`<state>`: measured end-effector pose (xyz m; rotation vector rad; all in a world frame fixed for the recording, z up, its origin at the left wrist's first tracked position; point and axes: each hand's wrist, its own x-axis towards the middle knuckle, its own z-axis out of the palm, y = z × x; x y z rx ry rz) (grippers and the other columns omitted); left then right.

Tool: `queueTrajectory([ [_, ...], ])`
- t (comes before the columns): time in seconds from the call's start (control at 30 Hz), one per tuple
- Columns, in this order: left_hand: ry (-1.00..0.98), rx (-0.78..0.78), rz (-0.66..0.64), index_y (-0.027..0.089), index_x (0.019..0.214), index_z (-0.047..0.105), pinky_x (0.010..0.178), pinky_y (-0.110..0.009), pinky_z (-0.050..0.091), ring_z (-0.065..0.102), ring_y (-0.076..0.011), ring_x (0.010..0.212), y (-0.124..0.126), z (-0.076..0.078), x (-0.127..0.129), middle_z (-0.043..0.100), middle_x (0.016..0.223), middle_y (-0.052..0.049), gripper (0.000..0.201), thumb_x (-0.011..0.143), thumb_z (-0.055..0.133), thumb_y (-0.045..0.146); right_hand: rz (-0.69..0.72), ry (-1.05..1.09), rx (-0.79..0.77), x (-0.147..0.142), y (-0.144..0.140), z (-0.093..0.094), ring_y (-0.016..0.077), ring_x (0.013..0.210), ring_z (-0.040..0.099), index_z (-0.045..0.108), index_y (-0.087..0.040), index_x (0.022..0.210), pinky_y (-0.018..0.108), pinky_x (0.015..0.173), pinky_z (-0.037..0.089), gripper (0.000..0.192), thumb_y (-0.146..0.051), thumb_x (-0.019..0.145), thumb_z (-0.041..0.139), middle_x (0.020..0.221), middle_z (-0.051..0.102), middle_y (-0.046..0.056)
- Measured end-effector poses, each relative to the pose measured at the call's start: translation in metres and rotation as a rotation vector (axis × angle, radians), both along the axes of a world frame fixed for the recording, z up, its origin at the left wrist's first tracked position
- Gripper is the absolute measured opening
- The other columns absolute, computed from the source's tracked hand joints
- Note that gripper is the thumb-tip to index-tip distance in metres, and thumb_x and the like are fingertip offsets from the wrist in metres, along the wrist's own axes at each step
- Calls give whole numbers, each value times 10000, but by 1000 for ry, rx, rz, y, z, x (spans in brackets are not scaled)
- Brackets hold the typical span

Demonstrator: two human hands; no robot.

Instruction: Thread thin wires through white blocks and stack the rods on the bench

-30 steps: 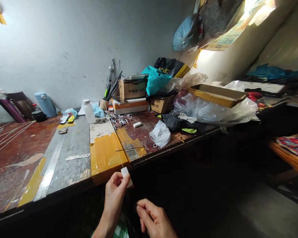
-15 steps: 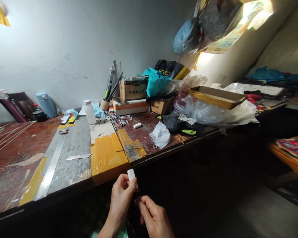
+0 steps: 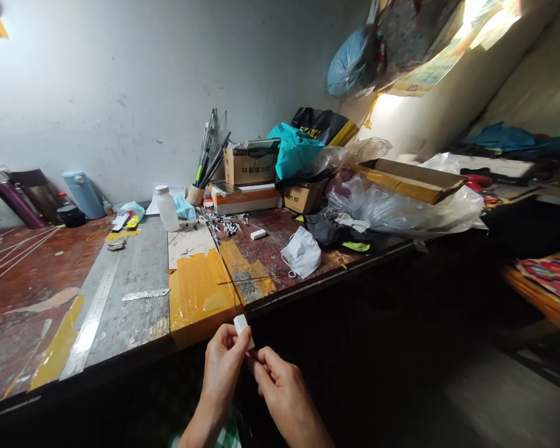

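Table (image 3: 121, 292) front edge lies just beyond both hands. Left hand (image 3: 221, 367) has its grip closed on a white block (image 3: 242, 328), below that edge. Right hand (image 3: 280, 392) pinches shut beside the block; contents indiscernible.

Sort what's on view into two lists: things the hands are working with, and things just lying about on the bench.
In hand:
left hand, pinching the small white block
right hand, fingers meeting the block's lower end

Lying about:
white face mask
steel ruler
white bottle
cardboard boxes
plastic bags
blue flask
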<state>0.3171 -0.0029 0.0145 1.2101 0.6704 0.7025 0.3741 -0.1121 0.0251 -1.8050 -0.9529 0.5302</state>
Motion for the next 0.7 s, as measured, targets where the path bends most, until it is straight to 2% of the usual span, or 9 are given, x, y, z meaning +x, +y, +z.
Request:
queueTrajectory([
  [0.07,2,0,4,146,681,561,499,-212,401,496,-118,526,1,-1,-1,546,586,19,383,707,733,486,28,22,-38,1,0,2,87,443,391,564,-173,717,203,446,280,336,-359,941,397,487,411,-60],
  [0.13,2,2,-1,148,680,561,493,-218,406,501,-125,522,2,-2,-2,549,583,17,385,705,733,491,42,25,-70,1,-1,3,83,420,376,572,-174,702,205,435,271,371,-369,951,378,455,386,-66],
  [0.27,-4,13,4,143,681,570,522,-218,414,506,-124,542,3,-3,-2,558,595,12,375,705,742,475,0,-59,-37,1,-1,2,112,560,505,607,-186,757,202,523,353,263,-327,920,456,625,568,-10],
  [0.37,-23,14,-3,143,681,569,529,-216,410,505,-124,545,1,0,-3,557,585,12,374,709,740,474,-12,-90,-10,1,-2,0,123,630,522,585,-188,733,205,578,371,237,-297,909,468,699,586,0],
  [0.5,-52,18,0,144,719,580,596,-234,444,534,-140,597,2,9,-8,578,620,3,356,730,724,470,59,16,-49,0,-11,-2,112,581,485,580,-185,735,199,558,360,254,-323,913,462,609,503,-32],
  [0.7,-53,67,32,145,745,605,652,-238,446,562,-159,657,3,28,-17,600,660,-10,328,753,710,456,140,131,-68,-4,-37,-14,112,568,511,588,-182,750,199,584,382,298,-400,907,458,588,505,-33],
])
